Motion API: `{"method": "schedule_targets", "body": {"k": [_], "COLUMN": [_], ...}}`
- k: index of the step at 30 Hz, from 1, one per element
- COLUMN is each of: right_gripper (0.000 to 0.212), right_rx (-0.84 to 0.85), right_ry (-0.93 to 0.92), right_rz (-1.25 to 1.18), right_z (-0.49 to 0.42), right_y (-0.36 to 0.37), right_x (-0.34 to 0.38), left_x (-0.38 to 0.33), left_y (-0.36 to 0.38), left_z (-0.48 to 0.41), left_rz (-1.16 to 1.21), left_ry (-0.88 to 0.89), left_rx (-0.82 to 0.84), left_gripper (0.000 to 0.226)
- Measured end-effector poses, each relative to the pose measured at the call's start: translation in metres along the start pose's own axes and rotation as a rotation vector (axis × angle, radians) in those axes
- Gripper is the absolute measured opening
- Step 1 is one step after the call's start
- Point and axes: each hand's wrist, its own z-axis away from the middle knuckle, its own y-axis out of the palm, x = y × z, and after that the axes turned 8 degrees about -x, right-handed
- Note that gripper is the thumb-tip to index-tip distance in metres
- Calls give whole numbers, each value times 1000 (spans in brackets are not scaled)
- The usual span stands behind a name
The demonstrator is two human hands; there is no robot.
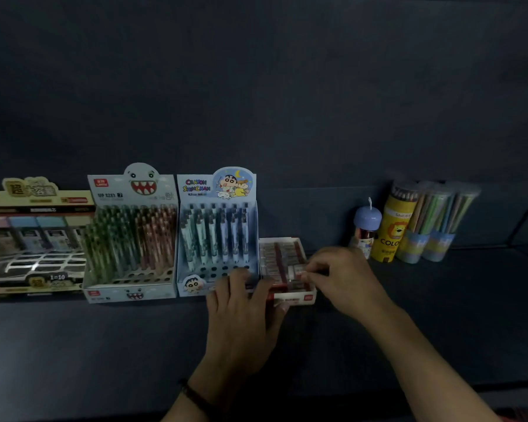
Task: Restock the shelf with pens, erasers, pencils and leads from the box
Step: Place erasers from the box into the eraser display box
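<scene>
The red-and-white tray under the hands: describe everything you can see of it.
The tray is a low, open, cardboard-looking box, white walls with red trim. Rows of small wrapped blocks, likely erasers, fill it. It sits flat on the dark shelf, beside the Crayon Shin-chan pen display. The left hand grips its front left corner; the right hand pinches a block near its right side.

stationery shop, dark shelf [439, 315], pen display boxes [217, 233], pencil tubes [433, 223] in a row
</scene>
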Motion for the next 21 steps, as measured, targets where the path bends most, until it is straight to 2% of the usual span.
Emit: {"method": "schedule_targets", "body": {"k": [8, 13, 17, 19, 21], "right_gripper": [4, 3, 12, 18, 17], "right_rx": [153, 252, 375, 302, 79], "right_ry": [-20, -50, -32, -23, -10], "right_rz": [153, 197, 159, 106, 37], "right_z": [-8, -14, -23, -16, 5], "right_y": [8, 8, -6, -18, -31], "right_x": [0, 0, 2, 6, 10], "left_x": [-3, -1, -1, -4, -6], "left_y": [1, 3, 2, 0, -6], "left_z": [4, 3, -1, -1, -1], "left_rz": [-115, -36, 66, 142, 205], "left_ry": [6, 26, 11, 7, 24], "left_rx": [-5, -18, -27, -28, -21], "left_gripper": [52, 48, 36, 30, 26]}}
